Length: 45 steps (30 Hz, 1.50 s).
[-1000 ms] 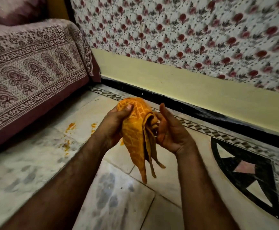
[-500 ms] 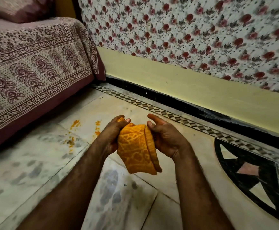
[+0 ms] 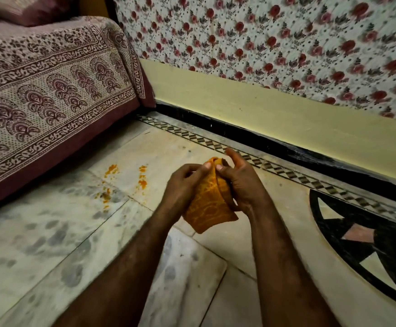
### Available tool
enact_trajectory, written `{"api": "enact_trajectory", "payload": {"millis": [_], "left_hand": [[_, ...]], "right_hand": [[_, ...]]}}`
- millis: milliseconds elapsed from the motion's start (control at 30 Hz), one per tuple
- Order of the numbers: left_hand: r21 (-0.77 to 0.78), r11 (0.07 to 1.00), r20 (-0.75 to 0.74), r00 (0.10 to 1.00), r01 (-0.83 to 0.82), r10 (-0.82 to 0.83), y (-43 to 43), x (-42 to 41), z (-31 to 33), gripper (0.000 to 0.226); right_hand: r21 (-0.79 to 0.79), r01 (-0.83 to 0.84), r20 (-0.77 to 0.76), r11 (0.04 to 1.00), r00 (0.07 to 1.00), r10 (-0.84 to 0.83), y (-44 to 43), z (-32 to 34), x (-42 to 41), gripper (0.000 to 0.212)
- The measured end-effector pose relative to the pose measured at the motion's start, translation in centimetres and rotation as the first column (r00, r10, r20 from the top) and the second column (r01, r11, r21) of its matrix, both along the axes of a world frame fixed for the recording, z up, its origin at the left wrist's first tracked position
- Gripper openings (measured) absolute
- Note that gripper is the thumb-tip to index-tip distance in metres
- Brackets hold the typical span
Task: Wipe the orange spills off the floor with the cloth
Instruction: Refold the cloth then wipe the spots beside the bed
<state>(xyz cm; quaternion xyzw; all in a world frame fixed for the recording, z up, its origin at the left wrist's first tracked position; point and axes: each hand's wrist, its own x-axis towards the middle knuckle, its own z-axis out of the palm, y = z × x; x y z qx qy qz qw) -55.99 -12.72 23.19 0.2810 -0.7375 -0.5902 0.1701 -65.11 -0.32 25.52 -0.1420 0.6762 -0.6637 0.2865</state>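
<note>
Closest to me, two bare forearms [image 3: 121, 267] reach out over the pale marble floor [image 3: 50, 232]. Between them, held in the air above the middle of the floor, is the cloth [image 3: 206, 206], an orange patterned one folded into a thick pad. The left hand [image 3: 183, 187] grips its left side with the thumb pressed on the top fold. The right hand [image 3: 241, 185] closes round the right side, fingers curled behind and one finger lifted clear. So both hands are clamped on the cloth, and nothing touches the floor yet. A little farther on and to the left lie the orange spills [image 3: 142, 178], several separate blots and specks scattered toward the floor's left edge, where the bed [image 3: 15, 34] stands. Some sit right beside a tile joint [image 3: 121, 190]. Whether they are wet or powdery I cannot tell. Beyond, the inlaid border [image 3: 216, 143] runs along the foot of the wall [image 3: 239, 102]. The trouble I foresee is that a broad sweep would likely drag the stuff into that joint or spread it into a wider stain rather than lift it. A stroke pushed leftward could carry it onto the bed's printed cover [image 3: 79, 140], which hangs close by. And since cloth and spill share a colour, a soiled face would be hard to spot, so a dirty fold might be laid back down.
</note>
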Motion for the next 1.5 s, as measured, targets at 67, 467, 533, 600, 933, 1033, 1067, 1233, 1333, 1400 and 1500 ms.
{"api": "enact_trajectory", "payload": {"millis": [67,467,533,600,933,1033,1067,1233,1333,1400,1500], "left_hand": [[0.086,0.988,0.059,0.990,0.125,-0.131,0.9,-0.3,0.2,0.087],[0.137,0.956,0.029,0.963,0.260,-0.266,1.2,-0.8,-2.2,0.024],[0.111,0.963,0.019,0.968,0.247,-0.251,1.3,-0.8,-2.4,0.025],[0.025,0.989,0.010,0.990,0.143,-0.143,1.4,-0.9,-2.3,0.017],[0.094,0.949,0.036,0.953,-0.302,0.300,-2.4,-0.2,-2.5,0.029],[0.282,0.909,0.040,0.950,-0.308,0.309,-4.3,0.8,-2.6,0.022],[0.261,0.920,0.060,0.956,-0.293,0.288,-4.7,1.0,-2.7,0.018],[0.195,0.921,0.070,0.942,-0.336,0.329,-5.3,0.9,-2.5,0.015],[0.246,0.934,0.025,0.965,-0.260,0.262,-5.9,1.5,-1.7,0.019],[0.272,0.955,-0.019,0.992,-0.117,0.127,-6.7,2.0,-1.3,0.025],[0.222,0.975,-0.027,0.999,-0.012,0.018,-7.7,2.4,-0.8,0.050]], "right_hand": [[0.066,-0.046,-0.074,0.997,0.996,0.051,0.1,0.3,-0.3,0.068],[0.294,-0.222,-0.098,0.930,0.960,0.261,0.7,-0.2,-1.5,0.063],[0.284,-0.219,-0.080,0.934,0.965,0.250,0.6,0.0,-1.5,0.063],[0.250,-0.219,-0.061,0.943,0.969,0.241,0.4,0.0,-1.5,0.063],[0.097,0.192,-0.121,0.977,0.976,-0.180,1.9,-0.7,-2.9,0.021],[-0.002,0.221,-0.078,0.975,0.972,-0.220,3.8,-0.9,-4.1,0.023],[-0.019,0.193,-0.067,0.981,0.979,-0.194,4.2,-1.0,-4.4,0.024],[-0.035,0.136,-0.089,0.990,0.986,-0.139,5.2,-1.5,-5.1,0.028],[0.012,0.105,-0.114,0.994,0.988,-0.103,5.4,-1.5,-5.1,0.035],[0.089,0.093,-0.179,0.992,0.981,-0.076,5.6,-1.5,-5.1,0.042],[0.216,0.091,-0.245,0.972,0.969,-0.036,5.6,-1.4,-5.0,0.050]]}}
